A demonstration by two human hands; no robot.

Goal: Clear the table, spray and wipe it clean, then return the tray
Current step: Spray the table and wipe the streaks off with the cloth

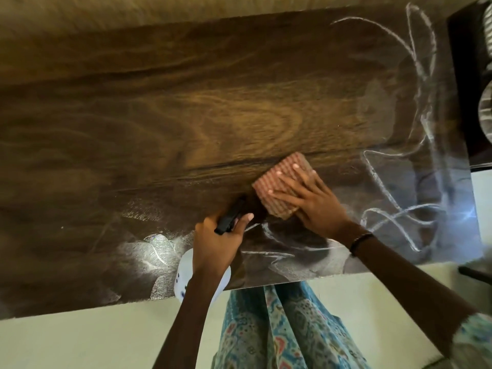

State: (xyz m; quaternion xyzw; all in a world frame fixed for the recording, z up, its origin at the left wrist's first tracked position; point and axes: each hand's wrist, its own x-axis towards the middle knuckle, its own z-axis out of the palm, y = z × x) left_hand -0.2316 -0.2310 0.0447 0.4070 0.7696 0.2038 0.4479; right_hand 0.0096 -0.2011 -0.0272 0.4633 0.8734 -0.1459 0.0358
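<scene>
Folded striped cloth (282, 185) pressed flat on dark wood-grain table (159, 115) by right hand (311, 201), fingers straight and spread over it; white-bodied spray bottle (186, 272) gripped by left hand (221, 241) near table's front edge, fingers curled round black trigger head (230, 215), just left of cloth; white streaks seen across table's right side

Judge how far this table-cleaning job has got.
Done: the wooden table looks cleared. In hand: the right hand presses a striped cloth flat; the left hand grips the spray bottle. Left: white streaks remain; tray not back.
</scene>
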